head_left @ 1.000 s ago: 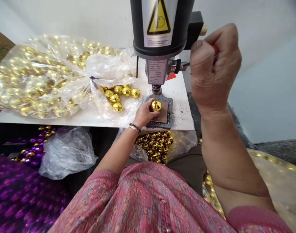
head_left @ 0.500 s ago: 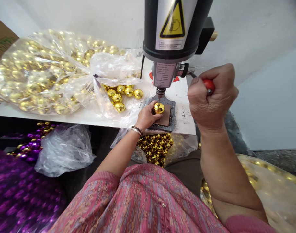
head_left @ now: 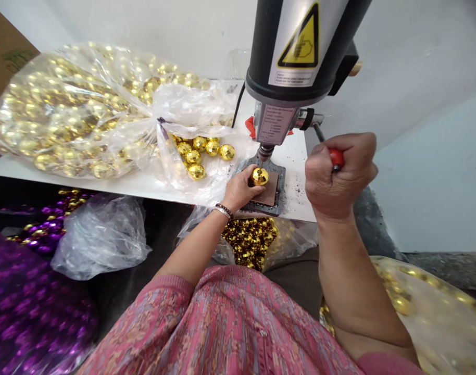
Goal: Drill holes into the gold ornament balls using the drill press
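A faceted gold ball [head_left: 260,176] sits on the brown pad [head_left: 270,191] of the drill press base, directly under the chuck [head_left: 265,151]. Fingers and thumb of my left hand [head_left: 241,188] pinch the ball from its left side. The thin bit meets the ball's top; whether it has entered cannot be made out. My right hand [head_left: 339,174] is closed in a fist round the red-knobbed lever [head_left: 337,158] at the right of the drill press [head_left: 296,52].
A large clear bag of gold balls [head_left: 70,114] covers the table's left, with loose gold balls [head_left: 197,172] at its mouth. An open bag of gold balls [head_left: 251,242] lies below the table edge. Purple balls [head_left: 35,312] fill the lower left. Dark shavings surround the base.
The view has shifted, so the drill press appears farther right. My right hand and the lever sit lower relative to the machine. My left hand still holds the gold ball.
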